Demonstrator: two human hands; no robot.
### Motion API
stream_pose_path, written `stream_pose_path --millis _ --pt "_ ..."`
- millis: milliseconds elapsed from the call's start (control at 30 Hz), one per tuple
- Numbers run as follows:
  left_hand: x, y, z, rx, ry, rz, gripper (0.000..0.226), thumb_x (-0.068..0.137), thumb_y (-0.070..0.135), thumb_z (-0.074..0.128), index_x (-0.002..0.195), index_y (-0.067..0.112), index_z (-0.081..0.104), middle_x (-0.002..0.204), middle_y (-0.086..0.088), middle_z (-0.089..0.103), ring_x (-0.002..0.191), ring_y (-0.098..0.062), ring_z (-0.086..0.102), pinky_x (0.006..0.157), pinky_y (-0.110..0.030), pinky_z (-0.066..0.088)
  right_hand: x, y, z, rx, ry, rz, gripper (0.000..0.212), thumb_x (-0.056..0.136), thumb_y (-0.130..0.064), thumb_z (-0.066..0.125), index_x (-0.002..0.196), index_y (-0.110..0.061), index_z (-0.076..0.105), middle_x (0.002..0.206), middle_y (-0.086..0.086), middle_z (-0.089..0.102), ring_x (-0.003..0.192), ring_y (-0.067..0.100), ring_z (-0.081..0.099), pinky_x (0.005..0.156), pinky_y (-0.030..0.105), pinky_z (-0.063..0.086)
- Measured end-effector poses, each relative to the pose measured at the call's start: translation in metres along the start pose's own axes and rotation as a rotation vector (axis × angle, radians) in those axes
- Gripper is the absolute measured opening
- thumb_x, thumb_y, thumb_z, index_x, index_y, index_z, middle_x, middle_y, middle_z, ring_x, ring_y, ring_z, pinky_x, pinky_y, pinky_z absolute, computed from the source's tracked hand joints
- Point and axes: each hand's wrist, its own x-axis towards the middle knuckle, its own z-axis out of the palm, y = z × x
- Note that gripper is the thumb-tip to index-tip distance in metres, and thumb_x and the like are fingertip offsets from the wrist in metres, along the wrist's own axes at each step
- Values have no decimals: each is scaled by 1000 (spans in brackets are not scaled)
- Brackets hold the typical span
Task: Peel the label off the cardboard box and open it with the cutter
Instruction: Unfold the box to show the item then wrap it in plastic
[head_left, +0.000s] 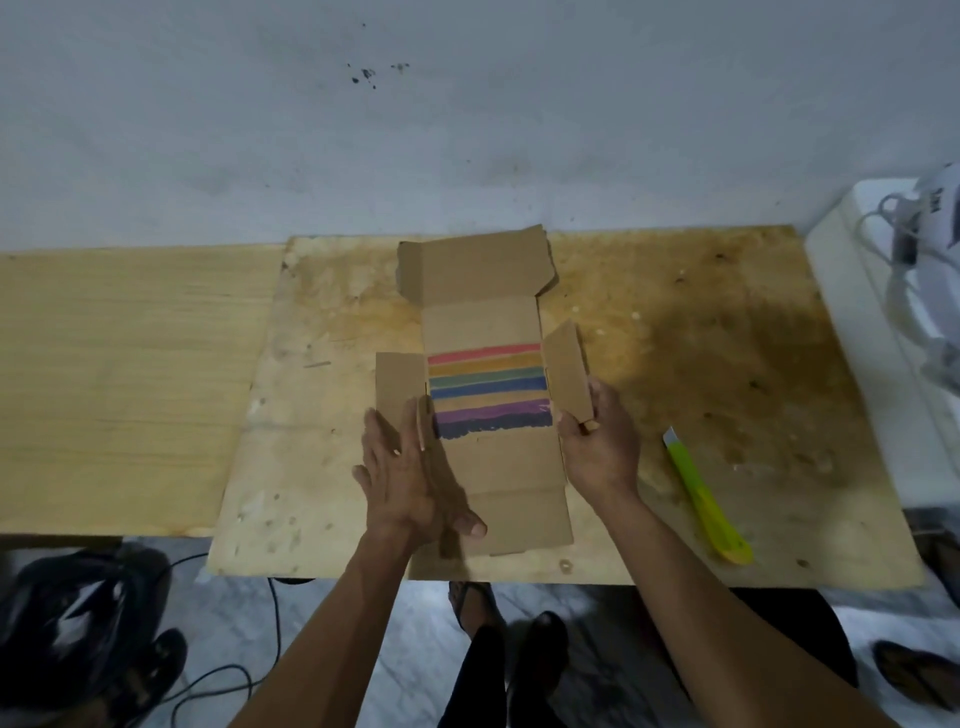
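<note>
The cardboard box (488, 467) lies unfolded and flat on the plywood board (675, 364), its inside showing coloured stripes (488, 387). My left hand (402, 467) lies with straight fingers flat on the box's left flap (397, 384). My right hand (600, 447) grips the near end of the raised right flap (566, 369). The green and yellow cutter (701, 493) lies on the board to the right of my right hand, its blade end pointing away. No label is visible.
A paler wooden tabletop (119, 384) extends to the left. A white appliance with cables (893, 291) stands at the right edge. Below the board's front edge are a black bag (67, 629), shoes and a cable on the floor.
</note>
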Motion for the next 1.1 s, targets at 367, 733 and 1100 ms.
stream_pose_path --millis 367,733,1100 --pt "13 -2 5 -128 103 362 168 25 37 94 156 23 -10 157 -5 26 137 -31 38 105 -55 41 -19 8 25 -517 -180 -377 78 89 -52 55 152 -17 26 157 4 33 142 23 31 115 41 33" --pt "21 -5 -10 110 -132 369 159 49 46 93 153 17 -24 163 3 -20 150 -21 -19 123 -52 2 -16 0 29 -748 -314 -387 66 90 -51 35 148 -20 36 159 3 27 140 24 19 116 39 28" --pt "33 24 -23 551 -289 381 143 62 51 86 155 12 -15 164 -7 -17 150 -32 -16 122 -52 4 1 -3 -9 -613 -605 -394 77 81 -22 53 153 -17 25 163 -7 13 147 12 4 121 32 19"
